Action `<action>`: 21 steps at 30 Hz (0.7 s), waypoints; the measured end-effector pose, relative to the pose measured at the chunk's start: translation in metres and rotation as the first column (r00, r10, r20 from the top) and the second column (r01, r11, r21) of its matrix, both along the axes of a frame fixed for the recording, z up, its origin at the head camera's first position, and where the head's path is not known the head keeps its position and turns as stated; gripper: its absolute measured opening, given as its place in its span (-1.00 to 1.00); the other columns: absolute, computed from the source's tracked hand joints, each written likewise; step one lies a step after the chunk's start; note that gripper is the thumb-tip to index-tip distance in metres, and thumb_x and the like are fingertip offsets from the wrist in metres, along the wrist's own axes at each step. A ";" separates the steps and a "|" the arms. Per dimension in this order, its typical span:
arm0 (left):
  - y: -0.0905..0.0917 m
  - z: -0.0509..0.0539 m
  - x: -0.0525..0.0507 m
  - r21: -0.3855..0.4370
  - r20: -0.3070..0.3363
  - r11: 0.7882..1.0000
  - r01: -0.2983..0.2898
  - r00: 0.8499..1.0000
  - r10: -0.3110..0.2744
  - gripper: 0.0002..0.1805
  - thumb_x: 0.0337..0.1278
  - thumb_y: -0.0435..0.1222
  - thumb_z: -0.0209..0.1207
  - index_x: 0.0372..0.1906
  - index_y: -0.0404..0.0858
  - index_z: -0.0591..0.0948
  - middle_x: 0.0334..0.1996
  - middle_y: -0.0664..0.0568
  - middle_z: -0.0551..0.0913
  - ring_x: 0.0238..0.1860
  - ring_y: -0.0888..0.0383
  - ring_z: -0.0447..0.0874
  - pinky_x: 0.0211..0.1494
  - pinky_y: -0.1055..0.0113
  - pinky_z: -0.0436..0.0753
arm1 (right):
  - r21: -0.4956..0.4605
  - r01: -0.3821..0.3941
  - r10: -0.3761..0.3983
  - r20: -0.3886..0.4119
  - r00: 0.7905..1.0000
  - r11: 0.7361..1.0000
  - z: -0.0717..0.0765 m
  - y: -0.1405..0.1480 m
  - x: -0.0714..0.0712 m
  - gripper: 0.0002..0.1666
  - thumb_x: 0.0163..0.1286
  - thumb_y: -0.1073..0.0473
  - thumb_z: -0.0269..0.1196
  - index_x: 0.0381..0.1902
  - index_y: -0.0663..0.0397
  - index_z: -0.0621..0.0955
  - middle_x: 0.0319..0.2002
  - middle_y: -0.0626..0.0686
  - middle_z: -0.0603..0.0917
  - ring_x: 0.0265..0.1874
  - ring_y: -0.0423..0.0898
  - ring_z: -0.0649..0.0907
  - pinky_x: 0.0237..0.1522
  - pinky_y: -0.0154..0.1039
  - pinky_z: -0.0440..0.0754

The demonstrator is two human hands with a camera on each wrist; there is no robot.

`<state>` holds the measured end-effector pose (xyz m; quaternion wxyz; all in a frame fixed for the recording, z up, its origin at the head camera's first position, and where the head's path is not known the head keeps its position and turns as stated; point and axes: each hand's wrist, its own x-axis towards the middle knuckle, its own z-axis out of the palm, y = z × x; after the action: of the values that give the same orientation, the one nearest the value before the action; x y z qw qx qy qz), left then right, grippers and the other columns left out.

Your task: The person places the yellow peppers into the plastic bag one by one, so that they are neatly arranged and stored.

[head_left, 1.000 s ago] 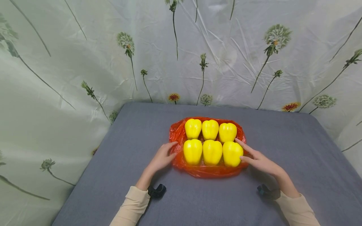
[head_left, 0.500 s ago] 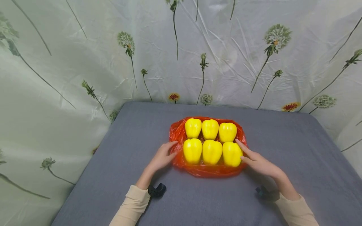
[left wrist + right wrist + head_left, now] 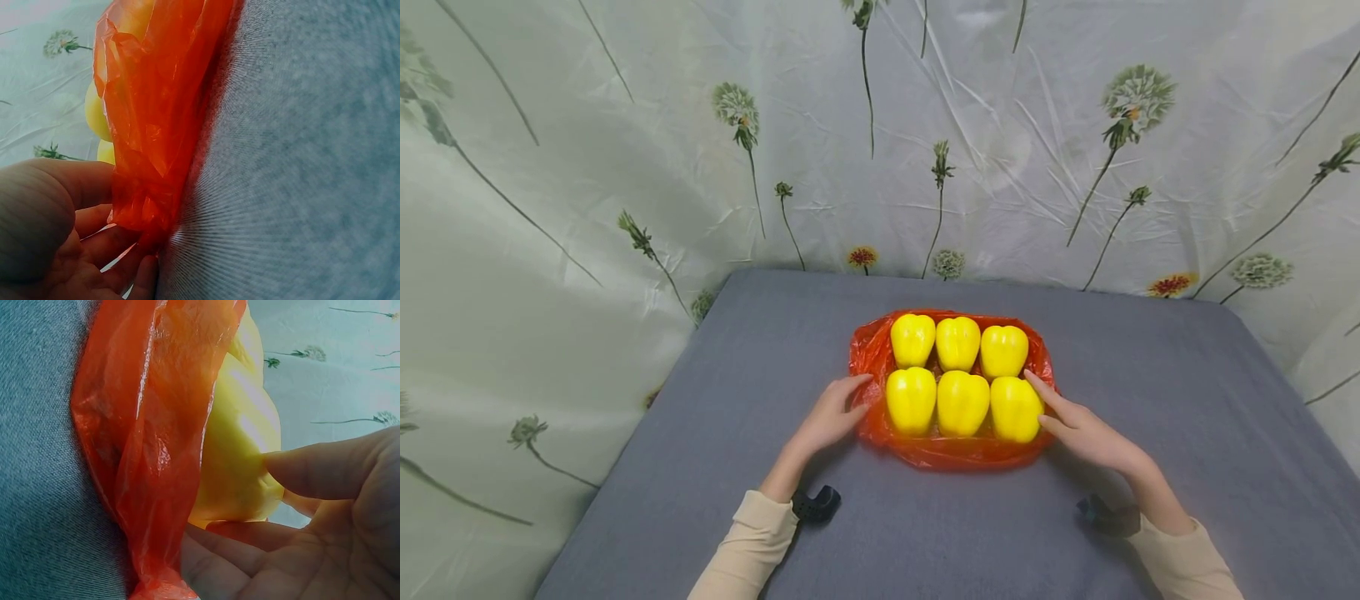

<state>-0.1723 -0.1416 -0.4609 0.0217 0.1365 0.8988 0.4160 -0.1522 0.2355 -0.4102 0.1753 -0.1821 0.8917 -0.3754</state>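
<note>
Several shiny yellow bell peppers (image 3: 963, 404) stand in two rows inside an opened red plastic bag (image 3: 955, 456) in the head view. At the bag's left side lies my left hand (image 3: 829, 417), thumb and fingers spread loosely against the thin plastic. The left wrist view shows the thumb at the edge of the red bag (image 3: 159, 112) and the other fingers low beside it. On the opposite side, my right hand (image 3: 1093, 435) has its thumb touching the front right pepper (image 3: 240, 437). Its other fingers extend relaxed beside the bag (image 3: 150, 437).
The bag sits on a grey cloth-covered table (image 3: 925, 533). A pale curtain (image 3: 985, 108) printed with dandelions hangs behind the table and along its left side. Dark straps with cameras (image 3: 817, 505) are on both wrists.
Almost nothing differs. The right hand has shifted very slightly; the left hand, bag and peppers keep their places.
</note>
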 end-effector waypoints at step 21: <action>-0.003 -0.001 0.004 0.011 0.006 0.997 0.074 0.997 -0.074 -0.50 0.18 -0.30 0.12 0.25 -0.29 0.42 0.21 -0.18 0.49 0.24 -0.12 0.42 0.33 -0.04 0.38 | 0.013 0.009 -0.009 -0.026 1.000 1.000 0.002 0.003 0.008 -0.22 0.43 0.01 0.02 0.49 -0.02 -0.01 0.46 0.30 0.06 0.34 0.33 0.22 0.25 0.34 0.27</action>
<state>-0.1688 -0.1450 -0.4620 0.0392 0.1687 0.8908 0.4200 -0.1446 0.2385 -0.4082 0.1634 -0.1817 0.8972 -0.3679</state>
